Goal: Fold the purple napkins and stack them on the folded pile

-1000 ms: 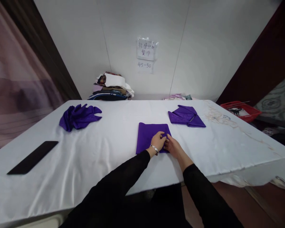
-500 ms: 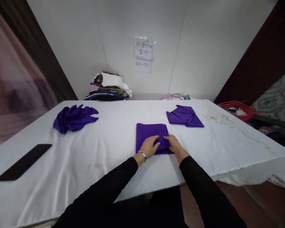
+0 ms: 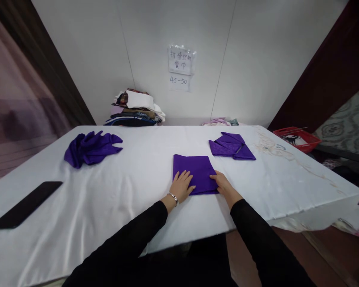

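A purple cloth napkin (image 3: 199, 169), folded into a flat square, lies on the white tablecloth in front of me. Flat on its left front part rests my left hand (image 3: 182, 186), fingers spread; a silver bracelet circles that wrist. My right hand (image 3: 223, 183) pinches the napkin's right edge near the front corner, thumb and fingers closed on it. Behind and to the right lies another purple napkin (image 3: 231, 145), folded into an angular shape. Far to the left sits a crumpled heap of purple cloth (image 3: 91, 149).
A dark flat panel (image 3: 25, 205) lies on the table's left side. Stacked clothes (image 3: 134, 107) stand against the back wall beside a paper sign (image 3: 181, 61). A red basket (image 3: 306, 141) is past the right edge. The white tablecloth (image 3: 137, 223) hangs over the front.
My left hand has slid left and flattened with its fingers spread. The napkin's top looks smoother and its front edge straighter. My right hand has shifted slightly right along the edge.
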Motion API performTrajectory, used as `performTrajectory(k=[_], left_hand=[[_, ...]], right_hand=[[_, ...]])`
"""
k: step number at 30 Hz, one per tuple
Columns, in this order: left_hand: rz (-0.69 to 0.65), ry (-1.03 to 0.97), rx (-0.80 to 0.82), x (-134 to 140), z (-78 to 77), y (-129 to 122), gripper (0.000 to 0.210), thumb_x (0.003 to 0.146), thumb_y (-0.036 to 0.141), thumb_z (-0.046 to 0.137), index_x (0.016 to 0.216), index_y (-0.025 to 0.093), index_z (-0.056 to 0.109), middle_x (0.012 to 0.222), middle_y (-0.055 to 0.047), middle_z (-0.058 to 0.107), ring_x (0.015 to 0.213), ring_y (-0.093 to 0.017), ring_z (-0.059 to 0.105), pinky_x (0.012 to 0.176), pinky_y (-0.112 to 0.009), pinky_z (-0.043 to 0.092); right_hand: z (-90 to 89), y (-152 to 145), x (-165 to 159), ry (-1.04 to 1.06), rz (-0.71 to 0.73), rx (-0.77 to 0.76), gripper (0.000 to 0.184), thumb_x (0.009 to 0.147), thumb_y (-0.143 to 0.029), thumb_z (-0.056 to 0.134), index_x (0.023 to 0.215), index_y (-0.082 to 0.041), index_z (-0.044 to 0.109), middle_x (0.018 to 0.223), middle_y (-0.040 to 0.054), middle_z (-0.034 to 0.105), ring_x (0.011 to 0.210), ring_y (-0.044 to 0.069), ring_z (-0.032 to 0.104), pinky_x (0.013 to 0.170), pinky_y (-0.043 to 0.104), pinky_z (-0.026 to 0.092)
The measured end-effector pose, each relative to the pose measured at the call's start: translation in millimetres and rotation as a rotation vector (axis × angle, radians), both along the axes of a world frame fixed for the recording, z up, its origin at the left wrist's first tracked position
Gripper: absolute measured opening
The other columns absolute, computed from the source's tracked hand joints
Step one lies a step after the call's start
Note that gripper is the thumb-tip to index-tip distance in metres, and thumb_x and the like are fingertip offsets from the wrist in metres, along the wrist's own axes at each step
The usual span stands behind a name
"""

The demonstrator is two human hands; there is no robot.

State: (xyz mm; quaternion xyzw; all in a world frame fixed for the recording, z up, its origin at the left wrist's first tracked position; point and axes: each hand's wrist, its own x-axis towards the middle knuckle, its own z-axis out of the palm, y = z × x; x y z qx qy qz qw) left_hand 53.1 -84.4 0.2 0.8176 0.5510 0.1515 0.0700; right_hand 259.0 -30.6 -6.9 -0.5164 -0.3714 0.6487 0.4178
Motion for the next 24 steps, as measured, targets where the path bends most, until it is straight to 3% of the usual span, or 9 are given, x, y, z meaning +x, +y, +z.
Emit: performTrajectory(k=[7, 12, 16, 24], left_hand=[[0.074, 0.0, -0.047, -9, -7.6, 2, 0.051, 0.088, 0.045, 0.046, 0.131, 0.019, 0.048, 0.143, -0.012, 0.042, 0.137, -0.028, 0.028, 0.113, -0.05, 0.015], [0.068, 0.026, -0.098, -11, -12.9, 5, 0.054, 0.088, 0.049, 0.042, 0.133, 0.019, 0.046, 0.146, -0.011, 0.038, 0.138, -0.028, 0.026, 0.113, -0.049, 0.016], [0.063, 0.043, -0.101, -11, -12.1, 6, 0.056, 0.089, 0.05, 0.04, 0.134, 0.018, 0.045, 0.147, -0.011, 0.036, 0.138, -0.028, 0.025, 0.113, -0.049, 0.015], [0.063, 0.061, -0.128, -10, -7.2, 5, 0.058, 0.089, 0.05, 0.038, 0.136, 0.016, 0.044, 0.148, -0.012, 0.035, 0.139, -0.028, 0.024, 0.113, -0.049, 0.015]], right_hand=[[5.2, -5, 9, -0.063, 0.005, -0.005, 0.046, 0.064, -0.013, 0.057, 0.108, -0.025, 0.059, 0.082, 0.0003, 0.071, 0.073, 0.02, 0.067, 0.066, 0.032, 0.053], [4.8, -11, 22, -0.17, -0.064, -0.037, 0.072, 0.063, -0.014, 0.067, 0.131, -0.022, 0.045, 0.074, -0.0002, 0.068, 0.069, 0.02, 0.065, 0.058, 0.031, 0.052], [7.9, -19, 31, -0.163, -0.058, 0.009, 0.086, 0.061, -0.011, 0.071, 0.139, -0.019, 0.036, 0.067, -0.0028, 0.063, 0.059, 0.018, 0.062, 0.05, 0.03, 0.052], [6.1, -34, 41, -0.328, -0.058, 0.106, 0.078, 0.06, -0.006, 0.069, 0.133, -0.018, 0.046, 0.064, -0.0046, 0.06, 0.04, 0.011, 0.053, 0.032, 0.022, 0.037]])
